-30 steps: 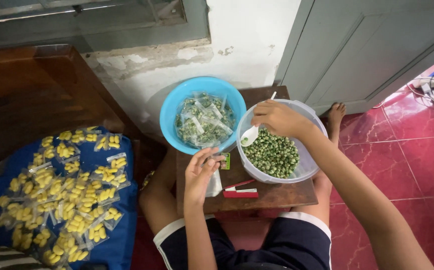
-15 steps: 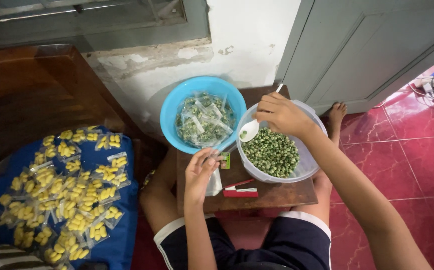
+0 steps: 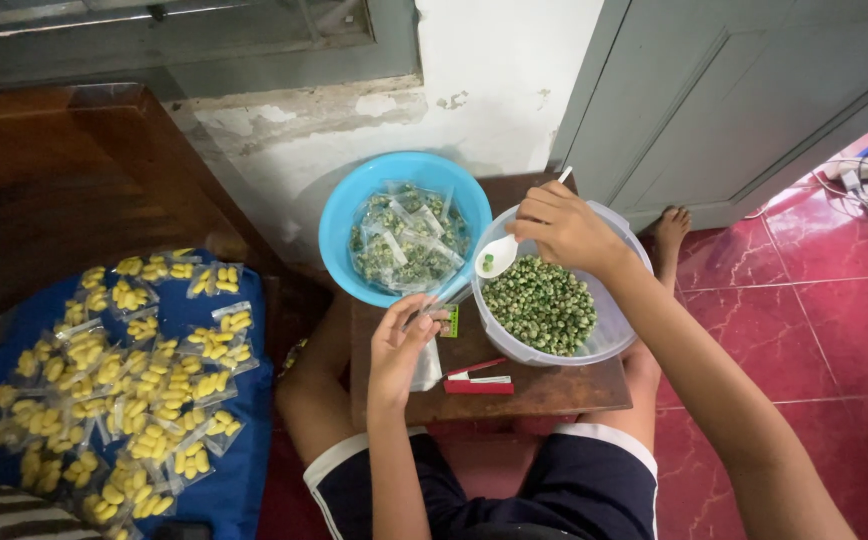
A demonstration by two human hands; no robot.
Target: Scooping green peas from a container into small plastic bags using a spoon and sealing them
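My right hand (image 3: 564, 228) grips a white plastic spoon (image 3: 499, 256) with a few green peas in its bowl, above the left rim of a clear bowl (image 3: 609, 335) full of green coated peas (image 3: 541, 302). My left hand (image 3: 399, 345) pinches a small clear plastic bag (image 3: 444, 296) just below the spoon, at the front of a low wooden stool (image 3: 544, 385). A blue bowl (image 3: 344, 225) behind it holds several filled clear packets (image 3: 406, 240) of peas.
A blue cloth (image 3: 239, 470) on the left carries several clear packets of yellow snacks (image 3: 134, 370). A red and white strip-shaped tool (image 3: 479, 378) lies on the stool. A dark wooden bench (image 3: 64, 180), a peeling white wall, a grey door (image 3: 744, 90) and red floor tiles (image 3: 804, 310) surround me.
The spoon has lifted out of the peas and swung left toward the small bag. My left hand has barely moved.
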